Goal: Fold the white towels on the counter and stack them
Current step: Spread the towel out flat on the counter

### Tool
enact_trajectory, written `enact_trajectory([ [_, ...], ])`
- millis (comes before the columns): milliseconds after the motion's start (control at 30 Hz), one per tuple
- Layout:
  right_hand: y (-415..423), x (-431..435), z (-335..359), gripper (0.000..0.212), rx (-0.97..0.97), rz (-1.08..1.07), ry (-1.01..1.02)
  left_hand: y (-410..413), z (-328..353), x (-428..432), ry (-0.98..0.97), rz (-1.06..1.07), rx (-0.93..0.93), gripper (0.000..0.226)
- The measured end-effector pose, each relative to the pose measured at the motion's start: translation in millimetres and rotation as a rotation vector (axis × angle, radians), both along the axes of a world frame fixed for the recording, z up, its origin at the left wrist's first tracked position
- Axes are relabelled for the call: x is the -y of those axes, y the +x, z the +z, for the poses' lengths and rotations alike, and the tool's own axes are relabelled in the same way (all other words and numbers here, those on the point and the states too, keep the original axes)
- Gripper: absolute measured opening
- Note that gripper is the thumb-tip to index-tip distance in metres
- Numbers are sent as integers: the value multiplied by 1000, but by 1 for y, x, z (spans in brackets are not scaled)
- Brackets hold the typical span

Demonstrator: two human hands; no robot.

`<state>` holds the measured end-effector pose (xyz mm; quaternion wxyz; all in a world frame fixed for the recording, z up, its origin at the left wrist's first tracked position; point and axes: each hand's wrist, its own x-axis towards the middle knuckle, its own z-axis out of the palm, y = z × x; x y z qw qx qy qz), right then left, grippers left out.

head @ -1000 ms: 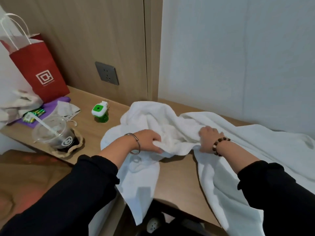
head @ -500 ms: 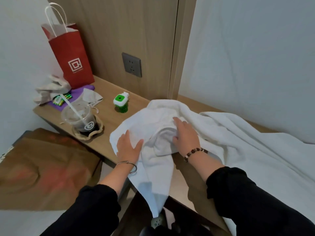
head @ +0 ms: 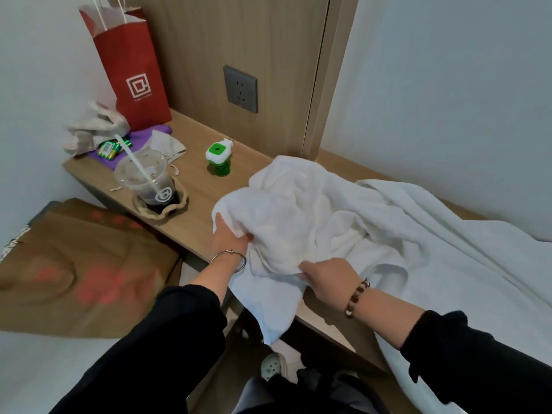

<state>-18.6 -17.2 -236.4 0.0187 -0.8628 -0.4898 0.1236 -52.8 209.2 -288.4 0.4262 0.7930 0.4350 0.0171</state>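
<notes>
A crumpled white towel [head: 286,216] lies on the wooden counter [head: 194,189], one corner hanging over the front edge. My left hand [head: 230,239] holds the towel's left side, its fingers tucked under the cloth and hidden. At the counter's front edge, my right hand [head: 324,276] pinches the towel's near edge with curled fingers. A larger white towel [head: 448,249] spreads to the right and partly lies against the crumpled one.
A plastic cup with a straw [head: 149,180], a green plug-in device [head: 218,156], a red paper bag [head: 131,70] and small clutter stand on the counter's left part. A wall socket [head: 240,89] is behind. A brown paper bag [head: 74,264] lies below left.
Both hands went from lying flat on the towel to gripping it. My right hand moved back to the front edge, and my left hand slid under the left side.
</notes>
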Motion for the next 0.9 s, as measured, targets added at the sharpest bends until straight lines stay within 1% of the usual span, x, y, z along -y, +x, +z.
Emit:
enact_trajectory([
  [67,2,1,2,9,31,-88,313,1,3,-7,20,13,-47,75],
  [100,4,-2,6,9,41,-116,426,1,6,-14,64,-5,-74,64],
  [167,14,-13,22,11,-20,-177,531,3,14,-27,212,-34,-89,36],
  [200,21,-20,32,16,-115,-221,520,3,19,-33,284,-30,-92,32],
  [233,26,-27,41,21,-263,-233,422,2,24,-39,331,-20,-102,32],
  [267,30,-29,45,26,-400,-170,197,2,28,-44,345,-1,-106,33],
  [300,31,-26,40,28,-492,-79,-74,2,32,-49,344,31,-96,34],
  [333,28,-21,32,26,-538,-9,-339,2,37,-54,338,71,-83,35],
  [367,25,-14,21,24,-497,22,-548,2,41,-56,326,115,-77,34],
  [400,19,-7,17,23,-480,12,-674,3,45,-56,318,145,-80,33],
  [433,19,-4,15,22,-560,32,-678,3,49,-56,333,151,-92,31],
  [467,21,-6,22,23,-735,92,-588,3,50,-55,381,142,-95,30],
  [500,25,-11,33,27,-870,95,-384,3,51,-53,446,125,-74,31],
  [533,35,-17,40,25,-893,-34,-88,4,53,-49,519,90,-18,33],
  [567,49,-23,47,21,-727,-225,227,5,55,-44,613,13,68,36],
  [600,68,-25,44,20,-484,-388,420,9,57,-37,714,-114,137,40],
  [633,85,-23,39,30,-263,-498,459,13,58,-27,775,-276,163,44],
  [667,97,-18,31,46,-141,-571,353,17,56,-15,760,-432,150,48],
  [700,104,-11,18,63,-129,-614,153,21,53,-2,673,-556,101,51],
  [733,108,-5,8,73,-175,-610,-68,24,48,9,567,-644,41,52],
  [767,107,1,0,74,-194,-553,-260,26,43,18,493,-710,-11,47],
  [800,102,6,-8,68,-187,-450,-406,27,40,25,475,-745,-47,36],
  [833,96,10,-13,58,-183,-337,-494,28,41,30,447,-749,-49,24],
  [867,91,12,-15,51,-214,-242,-549,30,44,32,390,-737,-37,29],
  [900,87,12,-13,49,-280,-171,-617,31,46,33,337,-726,-33,35],
])
